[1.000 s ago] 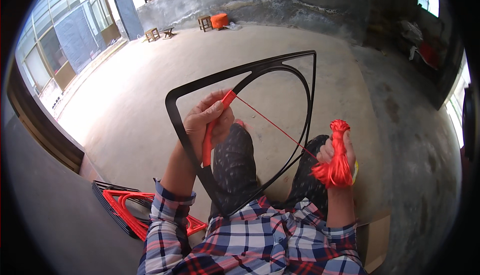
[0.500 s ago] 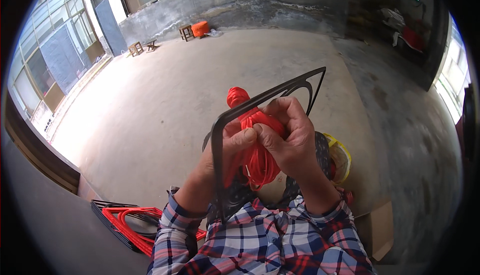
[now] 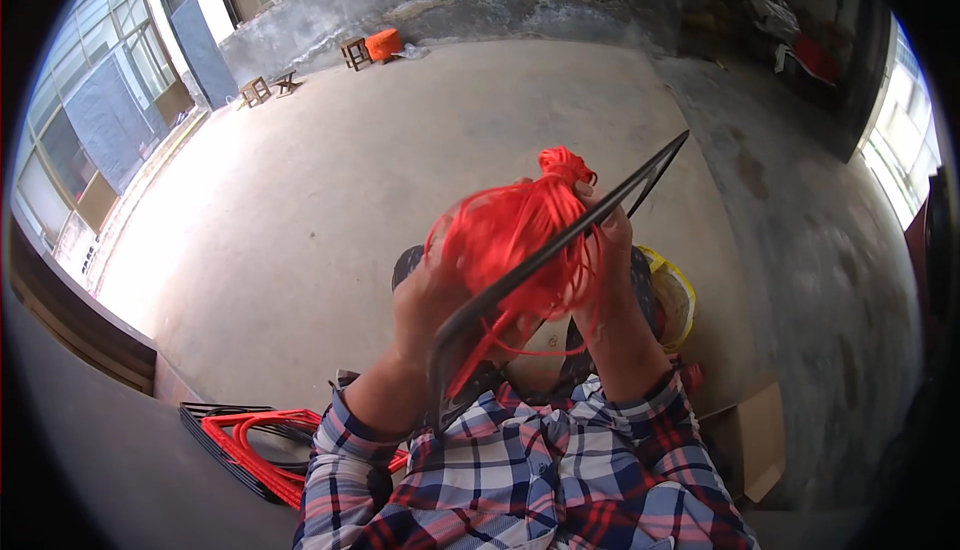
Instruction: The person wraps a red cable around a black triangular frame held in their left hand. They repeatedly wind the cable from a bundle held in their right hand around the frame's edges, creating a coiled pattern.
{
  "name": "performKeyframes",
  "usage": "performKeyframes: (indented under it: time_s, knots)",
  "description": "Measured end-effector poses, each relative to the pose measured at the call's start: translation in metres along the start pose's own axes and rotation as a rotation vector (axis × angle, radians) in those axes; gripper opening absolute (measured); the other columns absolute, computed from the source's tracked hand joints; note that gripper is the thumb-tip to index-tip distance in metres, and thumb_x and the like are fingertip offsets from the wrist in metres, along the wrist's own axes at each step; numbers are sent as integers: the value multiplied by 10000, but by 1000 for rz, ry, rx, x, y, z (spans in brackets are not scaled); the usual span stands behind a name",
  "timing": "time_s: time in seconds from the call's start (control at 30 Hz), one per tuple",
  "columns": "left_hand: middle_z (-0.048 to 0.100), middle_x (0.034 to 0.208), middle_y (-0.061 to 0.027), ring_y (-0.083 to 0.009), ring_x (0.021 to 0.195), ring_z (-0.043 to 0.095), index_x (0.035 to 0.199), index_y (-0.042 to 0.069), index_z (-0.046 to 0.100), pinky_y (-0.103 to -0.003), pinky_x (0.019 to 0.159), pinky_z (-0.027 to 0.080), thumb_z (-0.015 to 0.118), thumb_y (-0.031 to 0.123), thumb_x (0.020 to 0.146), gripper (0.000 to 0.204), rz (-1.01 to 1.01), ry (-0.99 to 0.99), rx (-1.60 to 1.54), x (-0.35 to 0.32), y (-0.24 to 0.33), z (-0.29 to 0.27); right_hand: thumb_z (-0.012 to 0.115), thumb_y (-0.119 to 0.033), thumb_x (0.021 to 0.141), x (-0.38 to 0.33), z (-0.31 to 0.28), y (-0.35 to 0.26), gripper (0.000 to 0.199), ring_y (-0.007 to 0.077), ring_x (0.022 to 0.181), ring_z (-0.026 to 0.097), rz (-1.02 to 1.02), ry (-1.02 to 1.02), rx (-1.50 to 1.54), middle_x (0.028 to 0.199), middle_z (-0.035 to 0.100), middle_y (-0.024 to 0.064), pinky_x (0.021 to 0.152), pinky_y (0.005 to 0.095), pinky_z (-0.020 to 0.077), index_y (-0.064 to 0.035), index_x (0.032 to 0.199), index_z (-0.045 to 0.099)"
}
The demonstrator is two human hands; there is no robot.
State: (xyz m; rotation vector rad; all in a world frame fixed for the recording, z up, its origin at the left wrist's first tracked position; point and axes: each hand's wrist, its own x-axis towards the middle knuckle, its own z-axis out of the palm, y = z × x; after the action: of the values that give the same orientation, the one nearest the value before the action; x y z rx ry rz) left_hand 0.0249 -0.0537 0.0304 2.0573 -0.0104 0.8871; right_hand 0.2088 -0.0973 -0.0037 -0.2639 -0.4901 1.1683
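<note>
A bundle of glossy red cord, with loose loops and a bunched knob at its top, is held up in front of my lap. My left hand is closed round its left side, its fingers mostly hidden behind the loops. My right hand grips the bundle from the right, fingertips near the knob. A thin black frame slants across the bundle, from near my left wrist up to a pointed corner beyond my right hand. Motion blurs the loops and left hand.
Red and black frames lie stacked at my left. At my right are a yellow-rimmed container and an open cardboard box. Small wooden stools and an orange seat stand by the far wall.
The cord bundle has turned, its knob moving right and its loops spreading left. My hands have moved apart to its sides. The black frame has tilted, its far corner shifting right.
</note>
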Motion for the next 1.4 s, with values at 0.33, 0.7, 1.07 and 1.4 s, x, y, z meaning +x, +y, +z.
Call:
performKeyframes:
  time_s: [0.33, 0.7, 1.07, 1.4]
  knots:
    - [451, 638, -15, -79, 481, 355, 1329, 61, 534, -236, 415, 244, 487, 407, 1024, 464, -369, 157, -997, -7, -11, -42, 496, -371, 886, -43, -12, -29, 343, 317, 1121, 584, -306, -27, -47, 1056, 657, 182, 1026, 495, 415, -39, 866, 581]
    - [401, 679, 9, -73, 524, 346, 1315, 139, 507, -221, 438, 246, 591, 226, 990, 347, -388, 364, -862, -31, -29, -91, 295, -474, 1079, -91, -32, -61, 458, 156, 430, 468, -188, -363, -24, 583, 505, 42, 601, 337, 468, -44, 1091, 451]
    - [425, 675, -5, -74, 521, 355, 1366, 74, 530, -209, 400, 290, 616, 277, 989, 437, -413, 384, -888, -25, -33, -77, 454, -311, 1056, -44, -63, -23, 344, 207, 825, 636, -40, 163, -124, 960, 641, 102, 764, 366, 529, -35, 1243, 543]
    - [587, 1299, -185, -263, 1182, 610, 1421, -30, 449, -379, 1011, 499, 459, 595, 979, 766, -331, 238, -1047, 0, -14, -11, 714, -13, 884, -34, 71, 7, 283, 103, 914, 652, -311, -205, -873, 1032, 695, 99, 841, 253, 523, 1, 1104, 537]
